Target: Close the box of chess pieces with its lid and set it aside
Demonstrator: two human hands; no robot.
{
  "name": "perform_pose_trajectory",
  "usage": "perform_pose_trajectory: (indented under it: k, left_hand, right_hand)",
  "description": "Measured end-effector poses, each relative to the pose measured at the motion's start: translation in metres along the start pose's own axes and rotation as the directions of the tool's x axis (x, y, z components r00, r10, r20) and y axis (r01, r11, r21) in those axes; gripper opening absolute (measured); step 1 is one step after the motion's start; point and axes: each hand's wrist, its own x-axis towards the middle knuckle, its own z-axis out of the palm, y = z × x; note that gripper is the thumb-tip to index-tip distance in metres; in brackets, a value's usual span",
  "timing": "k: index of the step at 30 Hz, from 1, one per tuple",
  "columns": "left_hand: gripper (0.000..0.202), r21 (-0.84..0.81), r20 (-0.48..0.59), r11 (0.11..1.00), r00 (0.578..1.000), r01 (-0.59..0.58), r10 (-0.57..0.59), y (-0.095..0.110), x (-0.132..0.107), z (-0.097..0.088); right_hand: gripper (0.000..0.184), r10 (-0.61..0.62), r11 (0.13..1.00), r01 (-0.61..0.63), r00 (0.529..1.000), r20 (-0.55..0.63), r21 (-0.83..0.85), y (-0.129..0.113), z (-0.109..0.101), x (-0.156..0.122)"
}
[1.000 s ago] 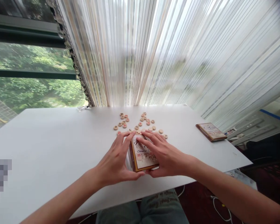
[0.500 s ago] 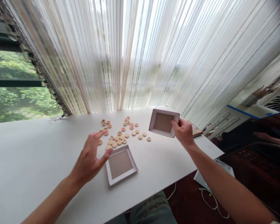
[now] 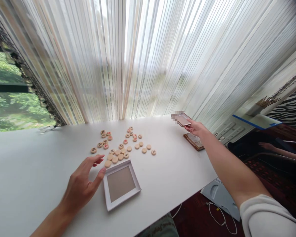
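An open white box tray (image 3: 108, 191) with a brown inside lies on the white table (image 3: 27, 171) in front of me. My left hand (image 3: 82, 184) hovers at its left edge, fingers apart, holding nothing. Several round wooden chess pieces (image 3: 120, 146) lie scattered just beyond the tray. My right hand (image 3: 196, 127) is stretched to the far right of the table and grips the box lid (image 3: 182, 120), held above a second brown box (image 3: 193, 141) lying near the table's right edge.
Striped sheer curtains (image 3: 150, 59) hang behind the table, with a window and trees at the left. Off the table's right side are cables on the floor (image 3: 220, 214), a white unit, and another person's hand (image 3: 263, 145) at the far right.
The closed box was opened: my right hand lifted the lid off and carried it to the far right over the second box. My left hand let go and now hovers beside the tray.
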Motion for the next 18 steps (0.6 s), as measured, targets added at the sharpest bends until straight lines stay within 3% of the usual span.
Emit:
perform_pose_trajectory:
  k: [4,7,13,18]
  left_hand:
    - [0.035,-0.021,-0.026,0.999,0.999,0.038,-0.039,0.0,0.001,-0.002]
    - [0.035,-0.021,-0.024,1.0,0.999,0.022,-0.022,0.0,0.002,-0.001]
    - [0.026,-0.022,0.0,0.998,0.998,-0.059,0.059,0.005,0.003,0.002]
    - [0.024,-0.042,-0.008,0.999,0.999,-0.034,0.033,0.01,0.001,-0.001]
  right_hand:
    - [0.038,-0.079,0.967,0.063,0.995,-0.058,-0.247,0.016,-0.013,0.0]
    - [0.038,-0.207,0.872,0.166,0.978,-0.04,-0.461,0.033,-0.014,-0.005]
    - [0.035,-0.341,0.611,0.33,0.93,0.137,-0.72,0.049,0.011,-0.001]
    - [0.033,-0.36,0.483,0.355,0.914,0.188,-0.801,0.046,0.025,0.002]
